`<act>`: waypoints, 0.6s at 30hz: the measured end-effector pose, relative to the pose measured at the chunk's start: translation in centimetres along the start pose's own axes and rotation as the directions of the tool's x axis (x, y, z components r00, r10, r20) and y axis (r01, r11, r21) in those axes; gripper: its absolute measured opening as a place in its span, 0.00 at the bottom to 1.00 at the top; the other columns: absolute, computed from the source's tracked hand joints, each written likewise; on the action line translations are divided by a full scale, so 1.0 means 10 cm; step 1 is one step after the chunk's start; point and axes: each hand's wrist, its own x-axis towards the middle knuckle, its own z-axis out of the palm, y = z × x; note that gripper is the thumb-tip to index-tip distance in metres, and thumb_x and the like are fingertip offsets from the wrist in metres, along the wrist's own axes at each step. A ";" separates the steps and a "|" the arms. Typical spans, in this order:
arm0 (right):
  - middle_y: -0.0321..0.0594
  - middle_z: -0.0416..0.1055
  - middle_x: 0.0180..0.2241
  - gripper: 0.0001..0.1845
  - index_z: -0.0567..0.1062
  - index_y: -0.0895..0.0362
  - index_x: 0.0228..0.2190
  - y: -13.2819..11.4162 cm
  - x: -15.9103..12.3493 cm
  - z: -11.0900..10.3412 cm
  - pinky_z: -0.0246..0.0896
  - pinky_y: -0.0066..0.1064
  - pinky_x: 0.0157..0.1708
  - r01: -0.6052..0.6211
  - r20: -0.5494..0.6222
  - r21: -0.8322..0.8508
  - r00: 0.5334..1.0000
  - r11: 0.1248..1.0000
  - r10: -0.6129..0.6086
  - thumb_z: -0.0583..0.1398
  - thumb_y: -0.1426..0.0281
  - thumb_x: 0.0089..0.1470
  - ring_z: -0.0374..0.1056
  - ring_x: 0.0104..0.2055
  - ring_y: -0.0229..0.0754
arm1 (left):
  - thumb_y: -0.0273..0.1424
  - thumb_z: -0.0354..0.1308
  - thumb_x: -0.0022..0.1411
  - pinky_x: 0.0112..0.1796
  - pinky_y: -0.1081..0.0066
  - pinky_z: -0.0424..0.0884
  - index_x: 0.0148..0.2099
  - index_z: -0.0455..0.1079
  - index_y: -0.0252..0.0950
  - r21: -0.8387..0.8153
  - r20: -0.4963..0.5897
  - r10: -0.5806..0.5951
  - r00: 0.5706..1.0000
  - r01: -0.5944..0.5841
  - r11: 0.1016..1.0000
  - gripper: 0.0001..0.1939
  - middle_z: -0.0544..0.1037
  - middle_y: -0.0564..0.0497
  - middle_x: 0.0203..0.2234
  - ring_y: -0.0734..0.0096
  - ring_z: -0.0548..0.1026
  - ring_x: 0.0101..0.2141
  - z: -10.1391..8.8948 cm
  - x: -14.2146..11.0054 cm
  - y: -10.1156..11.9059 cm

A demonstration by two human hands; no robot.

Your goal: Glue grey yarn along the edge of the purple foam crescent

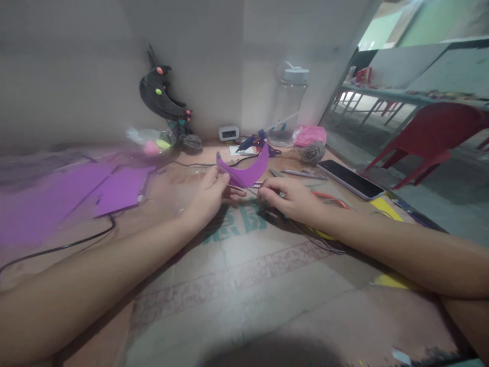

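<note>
My left hand (212, 196) holds a purple crescent cutout (250, 173) by its left end, thumb on the near side, the other fingers beneath. The crescent's tips point upward above the cardboard. Just right of it, my right hand (288, 198) is closed in a pinch at what looks like a strand of grey yarn (321, 245), which trails below the wrist onto the cardboard. The exact spot between the fingertips is too small to make out. Behind the right hand lie a grey pen-like stick (303, 174) and orange-handled scissors (330, 200).
Purple sheets (118, 191) and a black cord (76, 239) lie left. At the back are a blue glue gun (254, 141), small clock (228, 133), clear bottle (290, 102) and grey yarn ball (313, 152). A phone (351, 179) lies right. A black crescent (158, 97) leans on the wall.
</note>
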 end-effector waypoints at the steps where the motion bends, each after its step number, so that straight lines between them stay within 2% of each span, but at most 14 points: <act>1: 0.36 0.67 0.23 0.17 0.69 0.57 0.27 0.01 0.02 0.01 0.55 0.29 0.28 -0.043 -0.021 0.035 0.999 0.998 0.044 0.53 0.59 0.61 0.62 0.25 0.37 | 0.30 0.47 0.68 0.25 0.75 0.72 0.45 0.60 0.37 -0.002 0.006 0.008 1.000 -0.008 1.000 0.05 0.77 0.50 0.33 0.73 0.78 0.28 0.00 0.00 0.00; 4: 0.35 0.68 0.28 0.17 0.69 0.57 0.35 0.08 0.06 0.03 0.58 0.28 0.26 -0.123 -0.071 0.219 0.987 0.968 0.142 0.55 0.55 0.60 0.63 0.24 0.34 | 0.32 0.49 0.67 0.26 0.74 0.71 0.46 0.60 0.38 0.014 0.031 0.014 0.999 -0.014 1.000 0.06 0.77 0.51 0.33 0.72 0.78 0.28 -0.01 -0.01 -0.01; 6: 0.36 0.68 0.31 0.18 0.68 0.58 0.39 0.14 0.08 0.05 0.59 0.27 0.24 -0.120 -0.063 0.333 0.987 0.935 0.149 0.55 0.54 0.60 0.62 0.23 0.32 | 0.33 0.49 0.67 0.27 0.74 0.72 0.45 0.61 0.38 0.046 0.037 0.012 0.999 -0.014 0.999 0.06 0.77 0.51 0.32 0.73 0.78 0.28 -0.01 -0.01 -0.03; 8: 0.36 0.68 0.32 0.18 0.69 0.58 0.41 0.17 0.07 0.07 0.59 0.26 0.24 -0.097 -0.055 0.373 0.991 0.923 0.126 0.55 0.55 0.60 0.61 0.22 0.32 | 0.34 0.50 0.67 0.29 0.73 0.71 0.44 0.62 0.38 0.091 0.051 0.022 0.998 -0.027 0.995 0.06 0.77 0.52 0.32 0.73 0.77 0.28 -0.01 -0.01 -0.04; 10: 0.36 0.69 0.30 0.17 0.71 0.58 0.41 0.19 0.06 0.07 0.59 0.27 0.25 -0.076 -0.071 0.344 0.992 0.936 0.107 0.55 0.57 0.61 0.61 0.23 0.32 | 0.33 0.51 0.66 0.32 0.73 0.71 0.44 0.65 0.37 0.133 0.080 0.054 0.995 -0.065 0.989 0.07 0.77 0.51 0.35 0.72 0.77 0.31 -0.01 -0.01 -0.06; 13: 0.36 0.69 0.26 0.16 0.72 0.59 0.34 0.17 0.04 0.06 0.57 0.27 0.26 -0.080 -0.099 0.259 0.989 0.963 0.109 0.55 0.59 0.61 0.61 0.23 0.34 | 0.32 0.53 0.64 0.36 0.72 0.71 0.46 0.68 0.35 0.200 0.104 0.109 0.989 -0.128 0.971 0.10 0.77 0.49 0.40 0.71 0.75 0.35 0.00 0.00 -0.07; 15: 0.36 0.69 0.24 0.16 0.71 0.59 0.30 0.15 0.04 0.04 0.56 0.27 0.26 -0.098 -0.103 0.225 0.987 0.969 0.124 0.54 0.59 0.61 0.61 0.23 0.34 | 0.33 0.54 0.64 0.35 0.72 0.69 0.43 0.70 0.34 0.265 0.097 0.104 0.990 -0.126 0.956 0.09 0.77 0.49 0.37 0.71 0.73 0.34 -0.01 -0.01 -0.07; 18: 0.37 0.70 0.24 0.18 0.71 0.59 0.29 0.14 0.05 0.03 0.55 0.28 0.26 -0.121 -0.092 0.207 0.986 0.971 0.142 0.54 0.58 0.61 0.62 0.24 0.36 | 0.38 0.54 0.65 0.30 0.73 0.66 0.35 0.71 0.34 0.328 0.091 0.059 0.994 -0.086 0.941 0.13 0.75 0.52 0.27 0.73 0.71 0.28 -0.03 -0.02 -0.08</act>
